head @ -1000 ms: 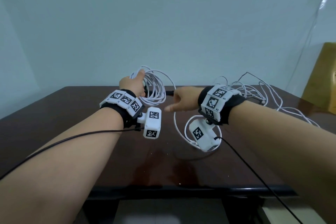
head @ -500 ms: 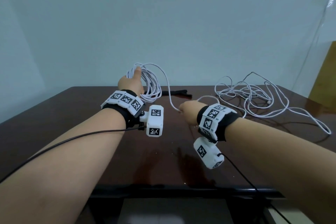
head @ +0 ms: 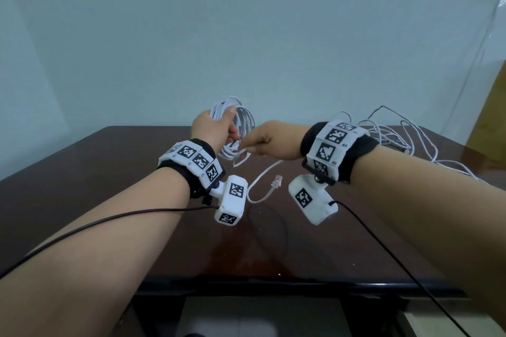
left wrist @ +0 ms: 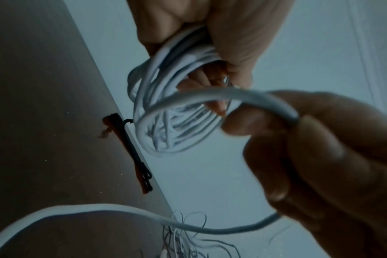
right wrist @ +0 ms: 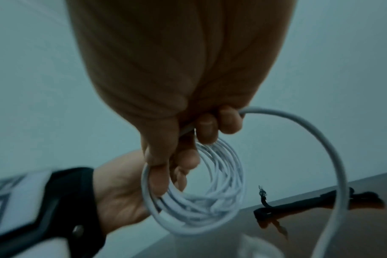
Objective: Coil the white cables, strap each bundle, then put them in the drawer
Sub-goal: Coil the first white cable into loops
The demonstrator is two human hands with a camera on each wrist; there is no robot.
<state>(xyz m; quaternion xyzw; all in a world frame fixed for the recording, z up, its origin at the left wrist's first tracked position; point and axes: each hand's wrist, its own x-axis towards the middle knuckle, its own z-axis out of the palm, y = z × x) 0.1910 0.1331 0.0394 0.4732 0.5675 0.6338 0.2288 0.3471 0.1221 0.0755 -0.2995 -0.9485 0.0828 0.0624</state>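
My left hand (head: 216,128) grips a coil of white cable (head: 241,131) held upright above the dark table (head: 95,186). The same coil (left wrist: 177,118) fills the middle of the left wrist view and the coil (right wrist: 201,200) hangs below my fingers in the right wrist view. My right hand (head: 262,142) pinches the loose tail of that cable (right wrist: 320,139) right beside the coil. The tail's clear plug (head: 277,181) dangles between my wrists. A black strap (right wrist: 309,206) lies on the table behind the coil; the strap (left wrist: 135,155) sits near the far edge.
A tangled heap of white cable (head: 397,137) sprawls over the back right of the table. A wooden piece (head: 490,107) stands at the far right. Black wires run from both wrist cameras toward me. The wall is close behind the table.
My right hand rose from the table and swung left up to the coil, carrying the cable's tail. The left hand lifted the coil slightly; the plug end now hangs free.
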